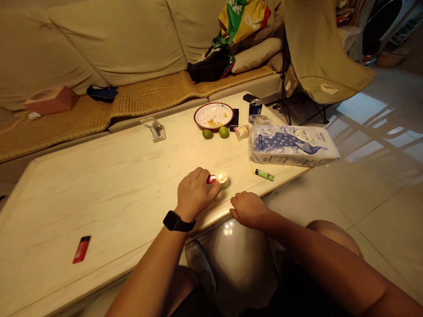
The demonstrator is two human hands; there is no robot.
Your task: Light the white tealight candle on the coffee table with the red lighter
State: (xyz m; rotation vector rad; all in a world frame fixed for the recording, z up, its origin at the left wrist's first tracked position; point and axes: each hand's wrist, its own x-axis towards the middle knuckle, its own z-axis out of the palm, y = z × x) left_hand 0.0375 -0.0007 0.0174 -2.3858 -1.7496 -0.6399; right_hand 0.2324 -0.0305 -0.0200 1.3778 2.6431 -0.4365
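Note:
My left hand point(195, 193), with a black watch on its wrist, is closed around a red lighter point(211, 178). The lighter's metal end points at a small round white candle point(224, 179) on the table, close beside it. A bright flame glows at the candle's top. My right hand point(248, 210) rests at the table's front edge, right of the candle, with its fingers curled in and nothing seen in them. A green lighter-shaped object point(265, 175) with a black end lies farther right.
A red object with a black end point(81, 249) lies at the table's left. Behind are a phone stand point(153, 129), a red-rimmed plate point(202, 118), two limes point(224, 132), a blue can point(255, 107) and a tissue pack point(294, 145). A folding chair point(325, 61) stands back right.

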